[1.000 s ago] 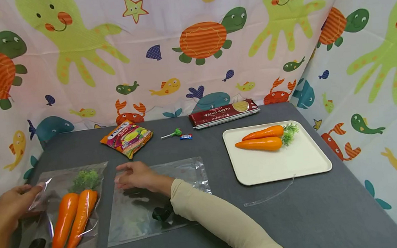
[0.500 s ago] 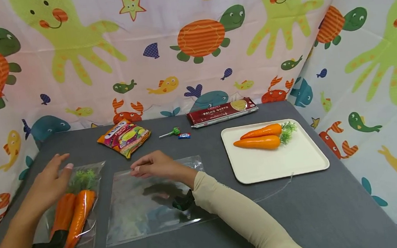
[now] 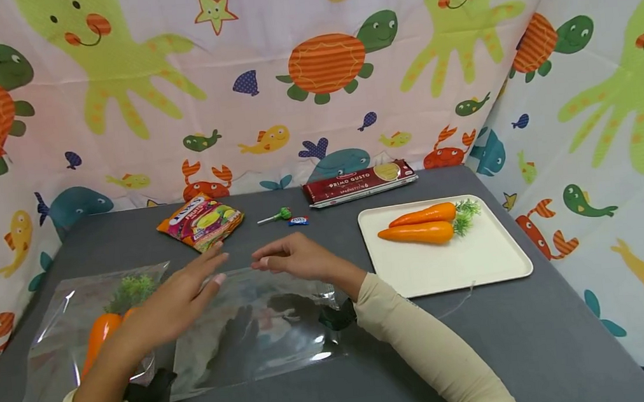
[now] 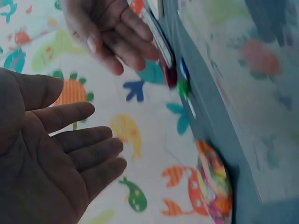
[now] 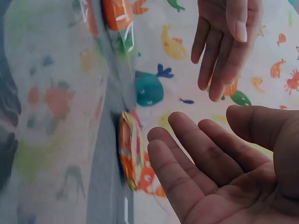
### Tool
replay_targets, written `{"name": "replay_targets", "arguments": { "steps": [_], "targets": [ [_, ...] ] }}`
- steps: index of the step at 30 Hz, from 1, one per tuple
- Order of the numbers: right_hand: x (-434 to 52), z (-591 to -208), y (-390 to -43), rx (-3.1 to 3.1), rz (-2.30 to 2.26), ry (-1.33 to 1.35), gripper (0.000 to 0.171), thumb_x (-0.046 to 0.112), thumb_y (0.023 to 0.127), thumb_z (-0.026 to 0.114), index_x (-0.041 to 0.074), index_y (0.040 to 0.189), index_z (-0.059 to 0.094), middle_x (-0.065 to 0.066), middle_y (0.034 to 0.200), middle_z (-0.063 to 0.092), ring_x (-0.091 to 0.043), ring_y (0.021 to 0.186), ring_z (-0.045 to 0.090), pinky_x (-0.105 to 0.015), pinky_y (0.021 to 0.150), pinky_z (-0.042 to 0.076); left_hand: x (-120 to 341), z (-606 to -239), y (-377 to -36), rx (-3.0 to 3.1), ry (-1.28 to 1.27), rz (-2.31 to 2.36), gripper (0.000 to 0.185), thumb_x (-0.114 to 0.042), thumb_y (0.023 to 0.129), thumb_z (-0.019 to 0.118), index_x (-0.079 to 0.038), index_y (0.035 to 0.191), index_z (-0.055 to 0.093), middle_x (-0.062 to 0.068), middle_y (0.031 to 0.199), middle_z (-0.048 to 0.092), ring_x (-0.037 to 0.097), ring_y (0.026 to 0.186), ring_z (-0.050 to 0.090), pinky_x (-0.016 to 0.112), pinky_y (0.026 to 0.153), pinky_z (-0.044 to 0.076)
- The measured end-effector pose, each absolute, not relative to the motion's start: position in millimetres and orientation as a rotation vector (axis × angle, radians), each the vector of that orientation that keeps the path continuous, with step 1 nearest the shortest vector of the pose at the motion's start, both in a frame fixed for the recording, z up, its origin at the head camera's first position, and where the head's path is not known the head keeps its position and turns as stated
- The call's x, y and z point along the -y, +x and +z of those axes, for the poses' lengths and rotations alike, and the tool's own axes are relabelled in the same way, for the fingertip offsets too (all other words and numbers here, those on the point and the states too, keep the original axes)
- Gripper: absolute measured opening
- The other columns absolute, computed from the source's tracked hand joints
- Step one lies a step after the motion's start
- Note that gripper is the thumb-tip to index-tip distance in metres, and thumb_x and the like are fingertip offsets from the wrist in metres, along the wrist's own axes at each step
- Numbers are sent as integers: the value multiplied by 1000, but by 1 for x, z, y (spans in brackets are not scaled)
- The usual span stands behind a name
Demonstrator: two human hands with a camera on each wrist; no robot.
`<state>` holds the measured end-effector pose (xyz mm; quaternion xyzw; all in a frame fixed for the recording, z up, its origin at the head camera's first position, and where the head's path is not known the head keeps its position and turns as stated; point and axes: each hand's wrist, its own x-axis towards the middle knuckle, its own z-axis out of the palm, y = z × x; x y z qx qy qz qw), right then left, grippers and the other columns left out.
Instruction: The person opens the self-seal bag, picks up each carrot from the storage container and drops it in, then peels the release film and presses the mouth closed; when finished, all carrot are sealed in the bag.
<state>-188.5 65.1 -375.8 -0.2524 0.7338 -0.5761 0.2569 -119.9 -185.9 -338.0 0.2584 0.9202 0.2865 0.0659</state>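
My left hand [image 3: 178,300] hovers over the left part of a flat clear plastic bag [image 3: 243,355], its fingers straight and holding nothing. Facing it above the same bag is my right hand [image 3: 304,257], fingers relaxed with nothing between them. Both wrist views show the palms turned toward each other, the left hand [image 4: 60,144] with its fingers spread a little and the right hand [image 5: 224,168] gently bent. Left of this bag lies a second clear bag [image 3: 49,365] with large orange carrots [image 3: 100,335] inside; my left forearm covers part of them.
A cream tray [image 3: 455,272] bearing two carrots [image 3: 417,233] stands at the right, a thin clear strip [image 3: 457,304] by its front edge. Along the back lie an orange candy bag [image 3: 200,223], a lollipop [image 3: 277,216], a small blue-wrapped sweet [image 3: 299,221] and a red spaghetti pack [image 3: 361,183].
My left hand has let go of the carrot bag's edge and swung right, over the other bag. My right hand has shifted right above that bag.
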Motion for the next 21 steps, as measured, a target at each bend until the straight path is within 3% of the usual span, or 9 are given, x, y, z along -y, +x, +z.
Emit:
{"name": "replay_targets", "arguments": {
  "steps": [7,14,21],
  "targets": [
    [-94,-376,-185,-2183,-1452,-851,31,12,102,53,-2,128,61,-8,118,68,-23,112,62,-29,89,51,165,-350,-120,-2707,865,847,54,-34,106,42,2,147,39,18,158,22,42,136,35,62,102,34],
    [-115,-380,-173,-2297,-1395,-957,30,14,100,57,5,128,64,-5,122,66,-14,105,64,-26,85,52,142,-368,-118,-2631,930,750,54,-33,104,47,-1,147,40,15,159,19,38,140,29,57,105,33],
    [-141,-389,-167,-2450,-1121,-1042,31,10,97,61,4,127,65,-7,125,64,-21,108,64,-38,92,51,121,-381,-119,-2575,1018,794,44,-24,105,47,-3,143,47,14,156,27,33,139,32,54,106,34]
  ]
}}
